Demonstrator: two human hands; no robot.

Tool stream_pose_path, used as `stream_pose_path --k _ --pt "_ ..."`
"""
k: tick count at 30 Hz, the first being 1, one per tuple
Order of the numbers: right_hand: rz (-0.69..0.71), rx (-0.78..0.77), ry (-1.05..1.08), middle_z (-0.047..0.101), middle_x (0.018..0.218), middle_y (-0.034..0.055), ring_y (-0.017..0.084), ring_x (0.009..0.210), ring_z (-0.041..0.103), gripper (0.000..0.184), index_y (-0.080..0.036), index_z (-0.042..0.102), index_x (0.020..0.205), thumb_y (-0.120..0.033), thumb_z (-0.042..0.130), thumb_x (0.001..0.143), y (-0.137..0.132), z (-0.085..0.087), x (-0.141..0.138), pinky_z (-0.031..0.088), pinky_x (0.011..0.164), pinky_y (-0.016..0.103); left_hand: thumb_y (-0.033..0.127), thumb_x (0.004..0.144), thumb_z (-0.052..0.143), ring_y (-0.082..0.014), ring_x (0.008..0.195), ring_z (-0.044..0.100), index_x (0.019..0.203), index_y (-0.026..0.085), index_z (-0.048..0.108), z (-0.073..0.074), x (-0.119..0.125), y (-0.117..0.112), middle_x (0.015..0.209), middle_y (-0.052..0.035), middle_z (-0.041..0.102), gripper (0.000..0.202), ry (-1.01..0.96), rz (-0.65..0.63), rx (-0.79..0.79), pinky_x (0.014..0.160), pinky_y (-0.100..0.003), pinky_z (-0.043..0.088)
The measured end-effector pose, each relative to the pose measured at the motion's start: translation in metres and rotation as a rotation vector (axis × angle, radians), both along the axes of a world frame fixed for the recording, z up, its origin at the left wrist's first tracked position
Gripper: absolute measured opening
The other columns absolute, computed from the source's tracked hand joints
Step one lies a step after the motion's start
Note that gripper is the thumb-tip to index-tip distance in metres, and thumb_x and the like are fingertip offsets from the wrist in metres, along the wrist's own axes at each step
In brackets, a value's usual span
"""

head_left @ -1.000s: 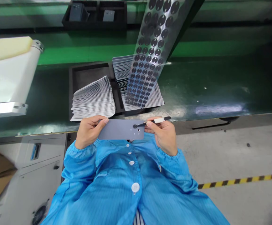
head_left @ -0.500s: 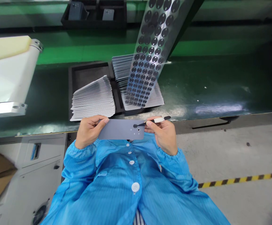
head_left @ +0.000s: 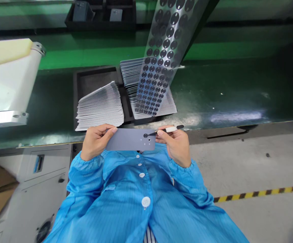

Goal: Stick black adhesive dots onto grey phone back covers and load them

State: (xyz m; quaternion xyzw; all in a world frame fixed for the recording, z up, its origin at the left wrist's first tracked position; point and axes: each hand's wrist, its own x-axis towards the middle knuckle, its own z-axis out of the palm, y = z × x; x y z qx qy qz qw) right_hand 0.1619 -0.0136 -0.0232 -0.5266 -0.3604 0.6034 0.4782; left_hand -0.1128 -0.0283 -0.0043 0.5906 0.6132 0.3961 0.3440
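My left hand pinches the left end of a grey-blue phone back cover, holding it level in front of my chest. Between the thumb and fingers of my right hand are slim black-and-white tweezers, pointing left. Their dark tip meets a small round black sticker near the cover's right end, beside several small holes. Whether the sticker lies flat on the cover I cannot tell. Some right fingers are behind the cover's right edge.
Beyond my hands, a black tray holds fanned covers; more covers stand to its right. A clear sheet of round black stickers slopes above them. A white machine is at left, another black tray at the back.
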Motion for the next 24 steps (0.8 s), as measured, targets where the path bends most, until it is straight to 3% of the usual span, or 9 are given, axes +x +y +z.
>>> stream_pose_path --k 24 --pt "0.0 0.0 -0.012 0.073 0.076 0.0 0.019 0.073 0.074 0.027 -0.022 0.074 0.087 -0.04 0.086 0.071 -0.0002 -0.0027 -0.0004 0.067 0.07 0.035 0.037 0.088 0.067 -0.0131 0.06 0.055 0.081 0.015 0.077 0.0001 0.0013 0.0006 0.07 -0.0047 0.069 0.025 -0.017 0.01 -0.003 0.05 -0.021 0.041"
